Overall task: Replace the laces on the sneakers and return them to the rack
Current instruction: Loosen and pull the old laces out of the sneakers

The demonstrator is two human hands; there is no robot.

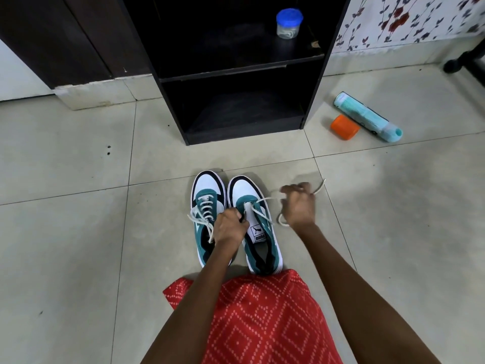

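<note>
red patterned cloth (262, 319) over our lap is closest, with both bare forearms reaching out past it. both sneakers sit on the tiled floor (78, 232) just ahead of the cloth, side by side, toes pointing away from us toward the black rack (236, 72), well short of it. left sneaker (207, 191): teal/white/black, left-shoe lace (202, 219) threaded up the eyelets, loose ends draped over its outer side. right sneaker (246, 191): tongue exposed, logo label visible, right-shoe lace (263, 200) seen only at the eyelets nearest the toe. left hand (231, 228) sits over the gap between the two shoes, fingers curled, gripping the right sneaker's inner eyelet edge beside the tongue. right hand (299, 206) is just beside that shoe on its outer side, fingers curled tight round the right-shoe lace. that lace runs from the front eyelets into the fist, one tip pokes out past the knuckles, and a loop hangs below the hand. rack has two open shelves, with a clear jar with blue lid (288, 23) on the upper one. on the floor right of the rack, a teal spray can (367, 116) lies on its side with an orange cap (345, 126) next to it; touching or not, we can't tell.
</note>
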